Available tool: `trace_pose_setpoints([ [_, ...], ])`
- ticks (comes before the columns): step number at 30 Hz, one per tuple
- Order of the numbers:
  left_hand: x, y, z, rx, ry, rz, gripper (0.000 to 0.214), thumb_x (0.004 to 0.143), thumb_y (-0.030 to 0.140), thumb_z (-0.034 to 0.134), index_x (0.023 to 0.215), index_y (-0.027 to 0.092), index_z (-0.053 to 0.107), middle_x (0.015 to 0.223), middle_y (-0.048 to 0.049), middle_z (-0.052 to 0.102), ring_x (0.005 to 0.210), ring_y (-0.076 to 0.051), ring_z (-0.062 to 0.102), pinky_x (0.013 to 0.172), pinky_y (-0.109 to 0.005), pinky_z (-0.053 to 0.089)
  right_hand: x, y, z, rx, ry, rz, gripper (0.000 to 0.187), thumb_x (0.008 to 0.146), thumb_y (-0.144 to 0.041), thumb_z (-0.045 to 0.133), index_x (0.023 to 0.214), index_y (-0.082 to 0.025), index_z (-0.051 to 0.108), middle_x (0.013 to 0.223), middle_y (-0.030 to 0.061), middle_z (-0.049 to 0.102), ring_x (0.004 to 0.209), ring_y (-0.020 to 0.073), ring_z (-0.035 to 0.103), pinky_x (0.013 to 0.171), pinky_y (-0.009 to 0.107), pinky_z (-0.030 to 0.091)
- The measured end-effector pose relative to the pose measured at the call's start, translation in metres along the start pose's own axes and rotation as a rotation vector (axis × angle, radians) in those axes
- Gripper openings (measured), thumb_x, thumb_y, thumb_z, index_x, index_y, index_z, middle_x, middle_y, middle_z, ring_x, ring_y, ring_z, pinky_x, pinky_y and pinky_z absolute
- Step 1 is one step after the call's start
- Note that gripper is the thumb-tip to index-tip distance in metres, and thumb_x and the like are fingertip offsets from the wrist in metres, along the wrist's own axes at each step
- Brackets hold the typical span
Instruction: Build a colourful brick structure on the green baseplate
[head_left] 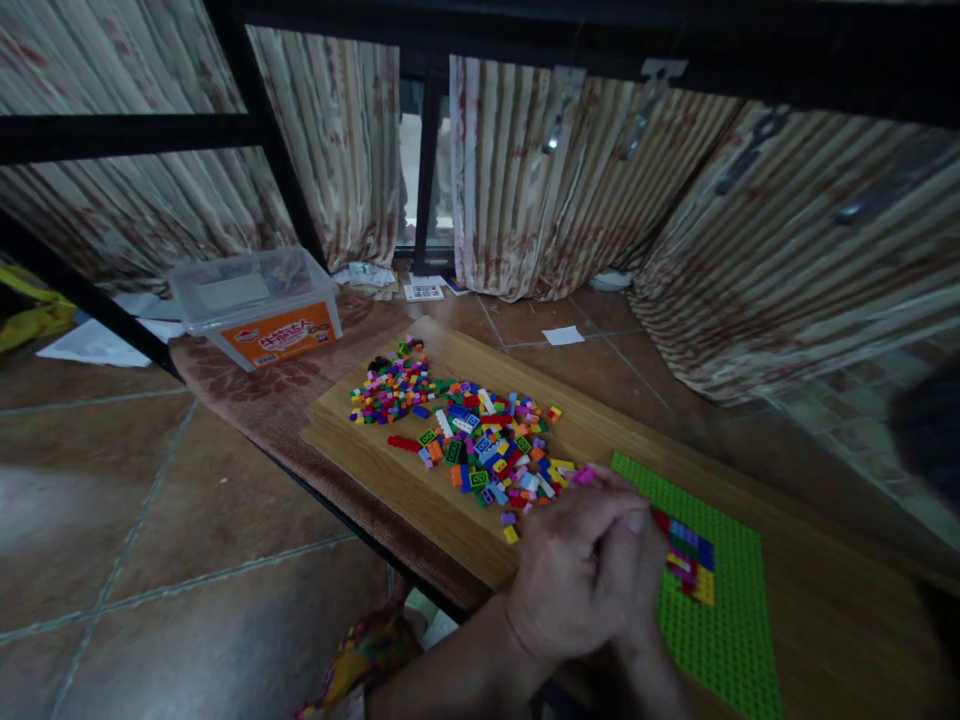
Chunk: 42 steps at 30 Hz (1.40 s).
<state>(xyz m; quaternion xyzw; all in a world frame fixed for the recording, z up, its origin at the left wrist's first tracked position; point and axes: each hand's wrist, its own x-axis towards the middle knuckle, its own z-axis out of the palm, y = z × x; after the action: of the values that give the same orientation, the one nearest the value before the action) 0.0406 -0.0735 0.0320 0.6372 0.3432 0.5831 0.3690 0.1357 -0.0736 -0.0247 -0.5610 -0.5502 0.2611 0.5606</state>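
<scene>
My left hand (pixel 566 570) and my right hand (pixel 637 570) are pressed together over the near edge of a wooden board (pixel 390 470), fingers closed. A small pink brick (pixel 584 475) shows at the fingertips; which hand pinches it I cannot tell. Just right of the hands lies a green studded baseplate (pixel 731 620) with a small block of red, blue, purple and yellow bricks (pixel 690 560) built on it. A heap of several loose coloured bricks (pixel 465 435) is spread across the board, to the left of and beyond my hands.
A clear plastic tub with an orange label (pixel 259 305) stands on a brown mat (pixel 255 385) at the back left. Striped curtains (pixel 570 180) hang behind. Black metal bars (pixel 127 130) cross the upper left. Papers (pixel 562 335) lie on the tiled floor (pixel 150 520).
</scene>
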Motion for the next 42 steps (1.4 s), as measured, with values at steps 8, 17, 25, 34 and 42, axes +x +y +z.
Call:
trace_pose_setpoints([
  [8, 0.006, -0.021, 0.003, -0.070, -0.062, -0.388, 0.023, 0.092, 0.029, 0.050, 0.097, 0.016, 0.068, 0.073, -0.0005, 0.064, 0.066, -0.011, 0.057, 0.061, -0.021, 0.046, 0.020, 0.000, -0.093, 0.236, 0.401, 0.228, 0.027, 0.068, -0.029, 0.079, 0.094, -0.023, 0.072, 0.084, -0.0006, 0.070, 0.065, 0.0106, 0.063, 0.063, 0.026, 0.053],
  [17, -0.011, -0.023, 0.029, 0.285, -0.517, -0.404, 0.029, 0.088, 0.025, 0.048, 0.108, 0.019, 0.069, 0.080, -0.0020, 0.070, 0.071, -0.015, 0.062, 0.064, -0.025, 0.049, -0.003, 0.013, -0.146, -0.210, 0.186, 0.264, 0.032, 0.071, -0.041, 0.075, 0.097, -0.023, 0.071, 0.090, 0.0042, 0.073, 0.085, 0.0212, 0.068, 0.085, 0.042, 0.052],
  [25, -0.022, -0.027, 0.049, 0.365, -0.635, -0.359, 0.035, 0.089, 0.024, 0.048, 0.118, 0.019, 0.065, 0.095, -0.0049, 0.073, 0.081, -0.018, 0.067, 0.076, -0.029, 0.052, -0.012, 0.016, -0.144, -0.455, -0.166, 0.056, 0.014, 0.087, -0.033, 0.059, 0.086, -0.026, 0.071, 0.090, 0.0012, 0.071, 0.086, 0.0188, 0.065, 0.081, 0.034, 0.049],
  [34, -0.024, -0.029, 0.057, 0.467, -0.718, -0.327, 0.039, 0.090, 0.024, 0.047, 0.127, 0.020, 0.059, 0.102, -0.0066, 0.073, 0.091, -0.021, 0.068, 0.084, -0.034, 0.053, -0.010, 0.021, -0.141, -0.626, -0.209, -0.086, 0.010, 0.087, -0.027, 0.060, 0.084, -0.026, 0.069, 0.086, 0.0015, 0.069, 0.086, 0.0204, 0.060, 0.077, 0.035, 0.047],
  [42, -0.028, -0.029, 0.059, 0.559, -0.770, -0.265, 0.040, 0.091, 0.025, 0.045, 0.130, 0.021, 0.056, 0.110, -0.0074, 0.072, 0.096, -0.023, 0.068, 0.088, -0.037, 0.052, -0.011, 0.025, -0.142, -0.629, -0.217, -0.089, 0.013, 0.089, -0.029, 0.058, 0.085, -0.027, 0.070, 0.087, 0.0020, 0.069, 0.087, 0.0211, 0.060, 0.078, 0.037, 0.047],
])
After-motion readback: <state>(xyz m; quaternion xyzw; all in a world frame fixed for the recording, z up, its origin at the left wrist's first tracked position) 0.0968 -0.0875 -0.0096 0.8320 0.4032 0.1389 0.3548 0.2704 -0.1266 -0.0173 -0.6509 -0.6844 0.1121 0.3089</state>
